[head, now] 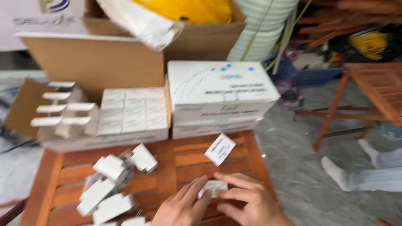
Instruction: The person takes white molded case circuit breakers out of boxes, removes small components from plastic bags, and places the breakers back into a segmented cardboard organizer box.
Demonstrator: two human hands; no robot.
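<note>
Nearest to the camera are the person's two hands, low at the edge of the wooden slatted table (176,161). The left hand (182,207) and the right hand (247,201) meet over one small white box (213,187), which lies flat on the slats just in front of them. The fingers of both hands are bent lightly around it and touch its edges; this is a soft pinch, not a tight fist. The picture is blurred, so I cannot tell if a flap of the box is open or closed.

A little beyond the hands, a second small white carton (220,149) is standing tilted on the table, apart from the fingers. To the left there is a loose pile of small white boxes (113,184), some lying across others. Behind the table sits a tray of boxes in neat rows (134,111), beside it two larger white cartons (220,98) stacked one on the other, and a big brown cardboard box (96,58) behind.

In my judgement, to handle the box well the person should press it gently against the table with one hand and work with the fingertips of the other, because thin cardboard dents easily. It is wise to hold it by the edges and to keep it away from the loose pile.

On the floor at the right, another person's feet in white socks (335,169) are visible.
</note>
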